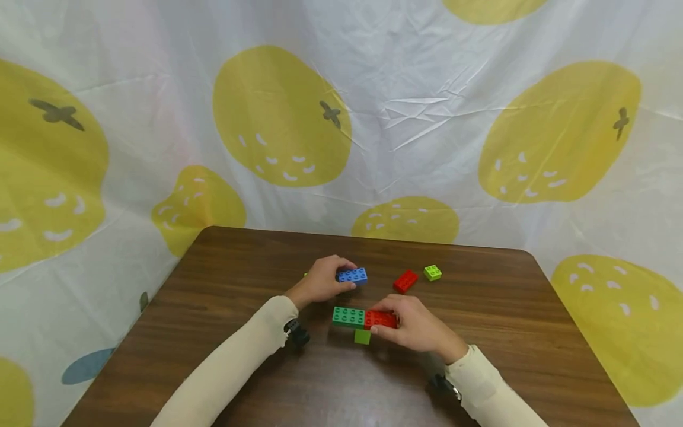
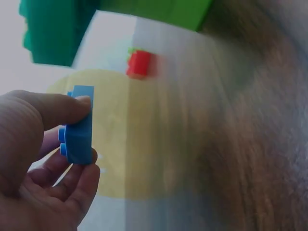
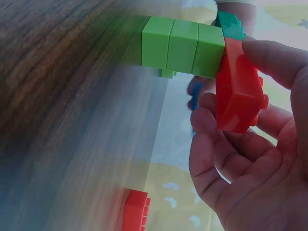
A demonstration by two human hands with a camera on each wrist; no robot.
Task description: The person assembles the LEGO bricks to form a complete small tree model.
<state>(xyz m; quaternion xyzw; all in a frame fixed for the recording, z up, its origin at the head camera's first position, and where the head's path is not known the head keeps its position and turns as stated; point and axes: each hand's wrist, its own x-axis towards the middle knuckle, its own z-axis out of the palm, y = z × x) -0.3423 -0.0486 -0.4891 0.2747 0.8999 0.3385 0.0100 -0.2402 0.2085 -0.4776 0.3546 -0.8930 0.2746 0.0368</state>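
My left hand [image 1: 322,280] pinches a blue toy building brick [image 1: 354,276] between thumb and fingers. The left wrist view has that blue brick [image 2: 79,130] on edge in the picture, its studs toward the palm. My right hand [image 1: 418,327] grips a red brick [image 1: 382,319], thumb on the near side and fingers behind. This red brick sits atop a column of light green bricks [image 3: 183,45], side by side with a dark green brick [image 1: 348,318]. Together the two make a wide top over the narrow column.
Behind the right hand, a loose red brick [image 1: 405,281] and a small lime brick [image 1: 433,273] lie on the brown wooden table [image 1: 256,255]. A lime bit [image 1: 306,274] peeks out behind the left hand. A lemon-print curtain [image 1: 373,154] hangs past the table's far edge.
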